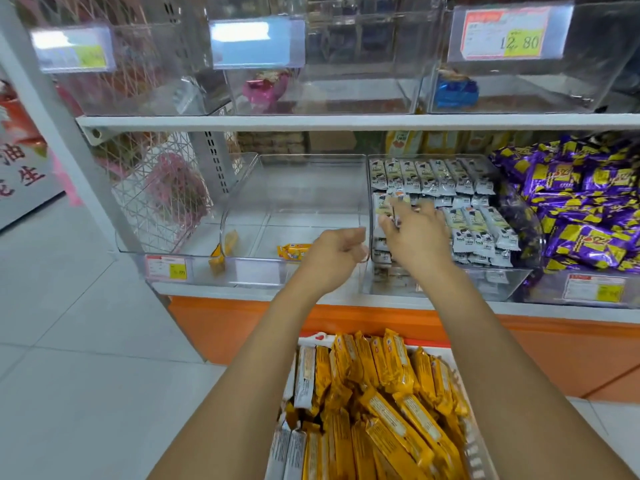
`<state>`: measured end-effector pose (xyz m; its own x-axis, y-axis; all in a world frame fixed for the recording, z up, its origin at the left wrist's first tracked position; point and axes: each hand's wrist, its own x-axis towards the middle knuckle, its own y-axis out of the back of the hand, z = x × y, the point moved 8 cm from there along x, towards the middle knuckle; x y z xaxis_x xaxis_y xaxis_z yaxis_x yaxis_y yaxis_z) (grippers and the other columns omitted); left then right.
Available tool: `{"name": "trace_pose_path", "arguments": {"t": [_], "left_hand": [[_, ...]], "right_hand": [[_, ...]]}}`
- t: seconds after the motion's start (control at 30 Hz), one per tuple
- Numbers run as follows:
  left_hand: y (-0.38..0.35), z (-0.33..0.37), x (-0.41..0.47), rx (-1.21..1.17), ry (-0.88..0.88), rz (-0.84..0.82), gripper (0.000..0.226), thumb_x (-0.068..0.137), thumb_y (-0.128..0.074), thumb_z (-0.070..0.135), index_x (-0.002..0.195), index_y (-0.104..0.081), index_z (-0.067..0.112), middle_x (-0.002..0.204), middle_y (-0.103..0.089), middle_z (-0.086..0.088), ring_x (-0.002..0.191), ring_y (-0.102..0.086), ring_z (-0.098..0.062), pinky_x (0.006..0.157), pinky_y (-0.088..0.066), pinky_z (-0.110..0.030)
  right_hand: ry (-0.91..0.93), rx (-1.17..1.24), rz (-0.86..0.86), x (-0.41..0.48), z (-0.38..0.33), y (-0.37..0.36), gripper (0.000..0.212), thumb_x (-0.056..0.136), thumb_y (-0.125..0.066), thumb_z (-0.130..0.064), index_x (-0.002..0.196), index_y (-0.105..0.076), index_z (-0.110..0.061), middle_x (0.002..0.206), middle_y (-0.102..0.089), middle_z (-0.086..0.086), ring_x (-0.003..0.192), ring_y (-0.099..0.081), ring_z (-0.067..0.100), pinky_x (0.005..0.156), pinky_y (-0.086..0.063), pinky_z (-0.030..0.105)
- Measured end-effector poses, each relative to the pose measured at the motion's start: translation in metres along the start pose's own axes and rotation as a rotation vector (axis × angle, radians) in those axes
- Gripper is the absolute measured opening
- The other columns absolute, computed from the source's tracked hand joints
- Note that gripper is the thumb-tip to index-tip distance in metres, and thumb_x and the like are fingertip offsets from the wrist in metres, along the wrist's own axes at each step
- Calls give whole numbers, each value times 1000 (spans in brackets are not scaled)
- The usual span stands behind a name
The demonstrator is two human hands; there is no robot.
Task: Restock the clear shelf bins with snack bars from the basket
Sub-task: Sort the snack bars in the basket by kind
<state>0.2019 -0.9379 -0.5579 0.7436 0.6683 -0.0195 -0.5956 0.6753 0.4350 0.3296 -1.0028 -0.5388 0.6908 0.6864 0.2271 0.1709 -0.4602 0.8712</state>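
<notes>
A white basket (313, 338) at the bottom holds several yellow snack bars (384, 396) and a few white ones (304, 375). On the lower shelf, a nearly empty clear bin (304, 199) contains one yellow bar (292, 251). The clear bin to its right (512, 275) is stacked with white snack bars (460, 181). My left hand (334, 259) is curled round the clear wall edge (366, 237) between these two bins. My right hand (415, 233) reaches into the white-bar bin, its fingers pinching a white bar (390, 206) at the front left of the stack.
Purple-and-yellow packs (581, 209) fill the bin at the right. Another yellow bar (223, 252) leans at the left bin's wall. Upper-shelf clear bins (346, 95) hold a few pink and blue sweets. A grey shelf post (69, 140) stands left, beside tiled floor (86, 375).
</notes>
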Motion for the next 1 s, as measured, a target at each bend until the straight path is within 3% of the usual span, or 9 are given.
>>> {"name": "trace_pose_path", "arguments": {"t": [0.07,0.17,0.33,0.43,0.5,0.57,0.67,0.73,1.0], "left_hand": [[23,-4,-21,-4,-4,73,18,93,-58,16,105,-69,8,109,-70,-3,106,-63,-17,100,-46,-37],[55,-26,-66,52,68,160,34,93,-57,32,80,-69,3,80,-72,2,81,-68,-12,85,-55,-38],[72,-111,-138,345,367,96,44,94,-53,37,59,-51,11,62,-53,-5,61,-48,-21,57,-32,-28],[69,-185,-173,494,599,-8,27,93,-54,38,94,-62,12,99,-62,-9,92,-58,-23,71,-39,-27],[63,-227,-197,527,765,-49,45,94,-53,37,129,-50,8,131,-53,-11,117,-52,-24,89,-40,-26],[48,-256,-211,500,834,-110,44,94,-52,28,131,-46,4,135,-50,-14,118,-53,-26,86,-42,-26],[31,-273,-218,473,809,-143,32,91,-50,18,120,-53,3,125,-58,-15,110,-57,-27,75,-41,-26],[29,-278,-219,447,770,-106,33,91,-49,16,123,-51,5,123,-59,-13,103,-57,-25,75,-41,-27],[36,-280,-224,382,726,-86,12,89,-53,12,94,-60,4,94,-63,-12,79,-54,-21,59,-39,-24]], "right_hand": [[37,49,102,-11,-9,17,30,97,-48,-33,123,-54,-18,125,-45,12,117,-42,31,95,-36,41],[159,188,109,-44,-33,22,17,94,-53,-24,82,-49,-12,88,-50,5,85,-52,24,71,-40,35],[262,149,-316,-122,-66,-48,18,93,-56,-33,90,-48,-17,86,-53,-2,78,-52,17,62,-38,30],[209,2,-632,-176,-69,-117,41,92,-55,-47,113,-52,-12,105,-60,5,95,-58,23,69,-42,30],[119,-67,-835,-211,-63,-162,49,91,-50,-56,92,-53,-8,82,-55,6,70,-54,20,57,-40,29],[29,-163,-969,-241,-58,-197,56,92,-43,-62,66,-42,-12,64,-35,5,51,-35,17,46,-30,28],[-87,-167,-950,-267,-47,-231,64,87,-48,-66,103,-59,-5,107,-50,17,89,-56,25,65,-45,34],[-169,-88,-845,-272,-43,-237,80,83,-57,-63,135,-43,-4,140,-35,15,121,-47,27,82,-46,33],[-181,-46,-820,-278,-61,-232,82,83,-70,-43,141,-25,-8,144,-31,14,127,-43,29,90,-45,34]]}}
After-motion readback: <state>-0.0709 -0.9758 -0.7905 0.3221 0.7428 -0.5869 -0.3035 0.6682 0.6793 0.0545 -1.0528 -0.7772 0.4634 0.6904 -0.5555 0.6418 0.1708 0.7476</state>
